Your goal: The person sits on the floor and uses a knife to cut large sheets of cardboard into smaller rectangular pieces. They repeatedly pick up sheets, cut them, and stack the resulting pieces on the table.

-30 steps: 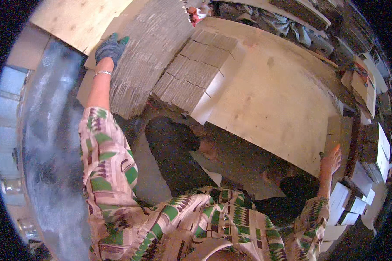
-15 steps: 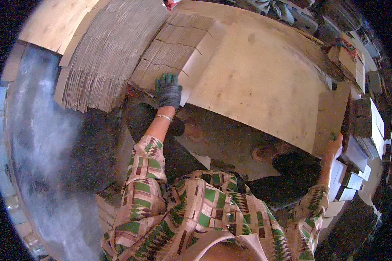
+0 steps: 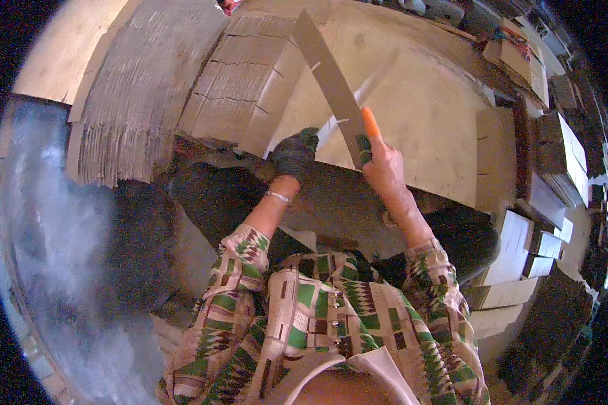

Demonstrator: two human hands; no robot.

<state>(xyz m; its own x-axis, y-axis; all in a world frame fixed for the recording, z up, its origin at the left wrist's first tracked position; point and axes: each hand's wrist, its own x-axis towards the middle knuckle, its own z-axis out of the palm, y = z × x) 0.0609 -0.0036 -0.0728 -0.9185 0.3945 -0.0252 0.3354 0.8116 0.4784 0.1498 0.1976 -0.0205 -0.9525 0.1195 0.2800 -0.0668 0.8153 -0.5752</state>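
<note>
My right hand point(image 3: 387, 173) is shut on the lower end of a long flat grey-brown strip point(image 3: 325, 74) that slants up and left over the pale wooden worktable point(image 3: 425, 108). An orange cover sits on its raised index finger. My left hand point(image 3: 294, 154), in a dark green glove, lies curled at the table's near edge. It is just left of the strip's lower end, by the corner of a stack of flattened cardboard sheets point(image 3: 240, 81). Whether the left hand grips anything is unclear.
A larger fanned pile of corrugated sheets point(image 3: 138, 94) lies to the left. Stacks of folded boxes point(image 3: 564, 158) and pale flat cartons point(image 3: 517, 246) line the right side. A dusty grey floor point(image 3: 54, 236) spreads at the left, and dark space lies under the table.
My left hand came from the far left pile to the table's near edge at the centre. My right hand left the table's right edge, moved to the centre and now holds up the strip.
</note>
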